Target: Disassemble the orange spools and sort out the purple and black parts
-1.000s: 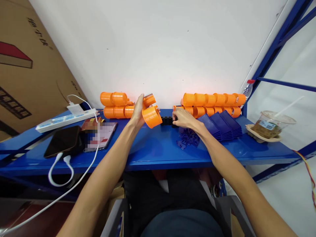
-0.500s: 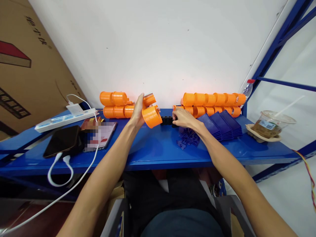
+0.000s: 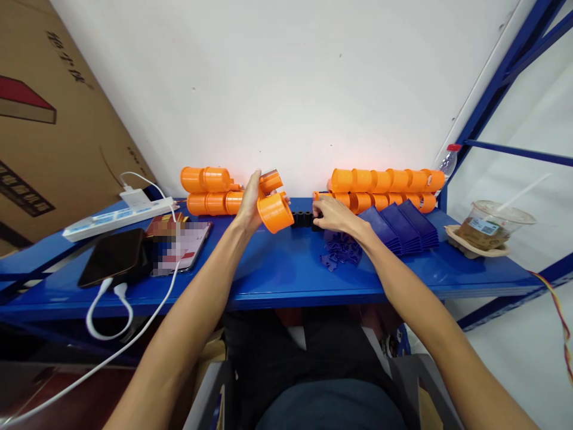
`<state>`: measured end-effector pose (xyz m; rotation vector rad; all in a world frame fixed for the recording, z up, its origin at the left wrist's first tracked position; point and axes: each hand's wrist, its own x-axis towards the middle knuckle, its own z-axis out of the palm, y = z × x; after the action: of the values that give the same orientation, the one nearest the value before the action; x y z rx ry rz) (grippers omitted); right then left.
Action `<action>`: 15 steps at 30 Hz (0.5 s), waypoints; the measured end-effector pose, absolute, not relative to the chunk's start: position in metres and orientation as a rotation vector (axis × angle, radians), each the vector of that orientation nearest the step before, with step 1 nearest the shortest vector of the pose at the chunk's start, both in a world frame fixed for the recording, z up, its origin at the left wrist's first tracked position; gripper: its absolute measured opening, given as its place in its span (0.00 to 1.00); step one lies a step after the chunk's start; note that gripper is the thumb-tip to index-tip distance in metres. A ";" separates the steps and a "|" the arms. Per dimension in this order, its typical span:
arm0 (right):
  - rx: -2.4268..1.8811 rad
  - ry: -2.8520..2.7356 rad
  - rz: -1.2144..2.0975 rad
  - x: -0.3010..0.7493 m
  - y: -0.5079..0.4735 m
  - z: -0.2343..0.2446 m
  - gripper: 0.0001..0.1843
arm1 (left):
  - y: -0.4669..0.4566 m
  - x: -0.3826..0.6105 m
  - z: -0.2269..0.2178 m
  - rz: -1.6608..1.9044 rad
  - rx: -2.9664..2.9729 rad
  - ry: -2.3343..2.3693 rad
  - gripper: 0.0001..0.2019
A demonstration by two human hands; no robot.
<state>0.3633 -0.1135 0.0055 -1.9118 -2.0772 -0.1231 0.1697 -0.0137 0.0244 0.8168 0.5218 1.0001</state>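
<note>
My left hand [image 3: 251, 206] is wrapped round an orange plastic part [image 3: 274, 213] with a round, cup-like end, held above the shelf. A smaller orange section with a shiny top pokes up from the same grip; whether it is one piece with the cup I cannot tell. My right hand [image 3: 330, 212] reaches down at the end of a short row of small black cylinders [image 3: 301, 219]. Its fingers are bent and closed, and what lies between them is hidden. Just below that hand lies a heap of small dark blue plastic pieces [image 3: 341, 251].
Orange cylinder rows stand along the wall, left [image 3: 208, 203] and right [image 3: 388, 180]. Blue flat panels [image 3: 398, 228] lie stacked at right, near a drink cup [image 3: 492, 226]. A power strip [image 3: 119, 218], a black phone [image 3: 111, 257] and a white cable [image 3: 150, 316] occupy the left.
</note>
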 end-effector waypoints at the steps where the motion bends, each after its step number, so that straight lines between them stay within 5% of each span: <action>1: -1.898 -2.072 -0.130 0.363 -0.115 0.007 0.06 | -0.013 0.170 0.024 1.000 0.815 0.521 0.18; 9: -1.793 -1.673 -0.271 0.380 -0.121 0.025 0.10 | -0.013 0.168 0.022 1.004 0.795 0.487 0.18; 15: -1.506 -1.781 -0.378 0.359 -0.124 0.014 0.26 | -0.018 0.170 0.024 1.021 0.840 0.485 0.17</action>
<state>0.3591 -0.1240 0.0143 -1.5063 -1.7810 -0.3778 0.1699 -0.0176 0.0239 0.8405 0.4855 1.0211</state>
